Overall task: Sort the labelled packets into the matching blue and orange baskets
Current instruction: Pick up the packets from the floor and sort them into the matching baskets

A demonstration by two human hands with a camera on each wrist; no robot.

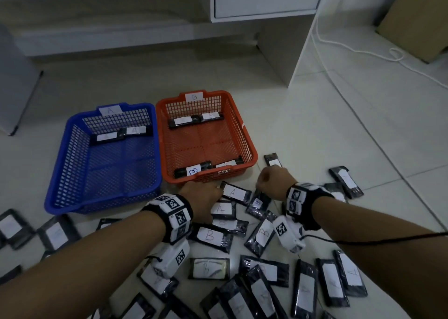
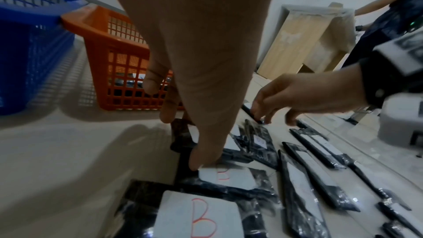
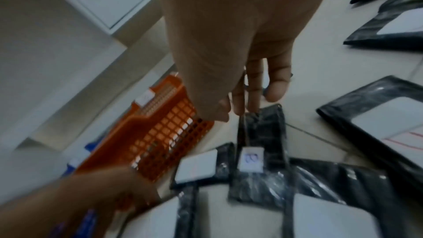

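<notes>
While both arms are reaching over the scatter of packets on the floor, the right hand [image 1: 271, 178] is pinching the far end of a small-labelled B packet [image 1: 258, 203] between thumb and fingertips, as the right wrist view shows. That packet is lying with its long axis running from the pinching fingers back toward the wrist, its label reading B, and its near end is resting over neighbouring packets. The orange basket [image 1: 242, 134], tagged B on its far wall, is sitting just ahead and to the left of this hand, close enough that the right is plainly the nearer hand for the drop; judging by this, a short lift forward and left should carry the packet over the rim.

The left hand [image 1: 203, 193] is lying over the packets with its fingers extended downward, and an A packet [image 1: 234, 192] is lying just to its right. I cannot tell whether it is gripping anything. The blue basket [image 1: 63, 170], tagged A, is standing to the left of that hand, beside the orange one. Four B packets are already in the orange basket and two packets in the blue.
</notes>
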